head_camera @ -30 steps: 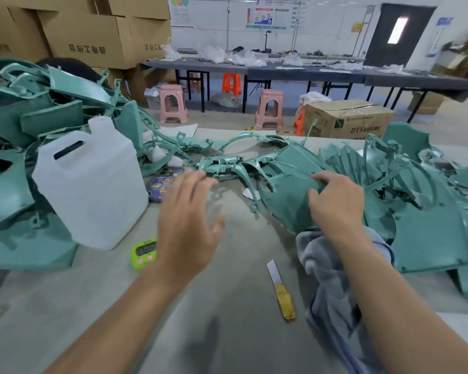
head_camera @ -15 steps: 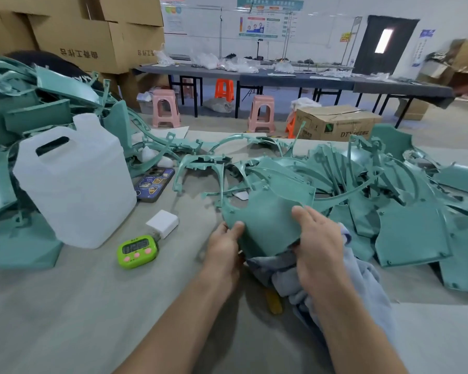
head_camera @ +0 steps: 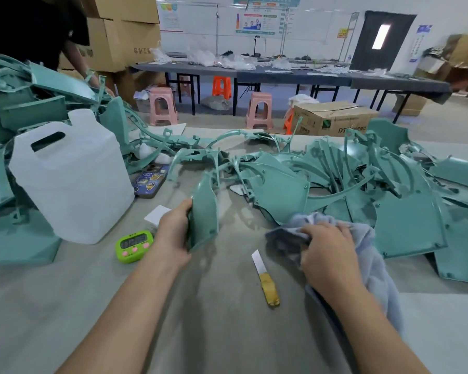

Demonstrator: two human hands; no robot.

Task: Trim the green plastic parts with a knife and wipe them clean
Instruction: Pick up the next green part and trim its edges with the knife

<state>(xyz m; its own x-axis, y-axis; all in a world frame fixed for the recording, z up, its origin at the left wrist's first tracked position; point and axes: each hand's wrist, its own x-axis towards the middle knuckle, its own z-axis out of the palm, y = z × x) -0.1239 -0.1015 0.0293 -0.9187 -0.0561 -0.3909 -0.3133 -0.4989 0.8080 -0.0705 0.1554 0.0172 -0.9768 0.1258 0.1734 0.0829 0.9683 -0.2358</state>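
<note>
The one wide-angle camera rode on the person's head and looked forward and down, close over the near edge of the worktop (head_camera: 227, 333), which filled the lower frame, while the upper frame reached across the room to the back wall (head_camera: 322, 22) and door (head_camera: 368, 49).

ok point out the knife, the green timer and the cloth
knife (head_camera: 265, 278): head view, top of the yellow handle
green timer (head_camera: 134, 245): head view, front face below the display
cloth (head_camera: 370, 265): head view, bare fold on its right side
</note>
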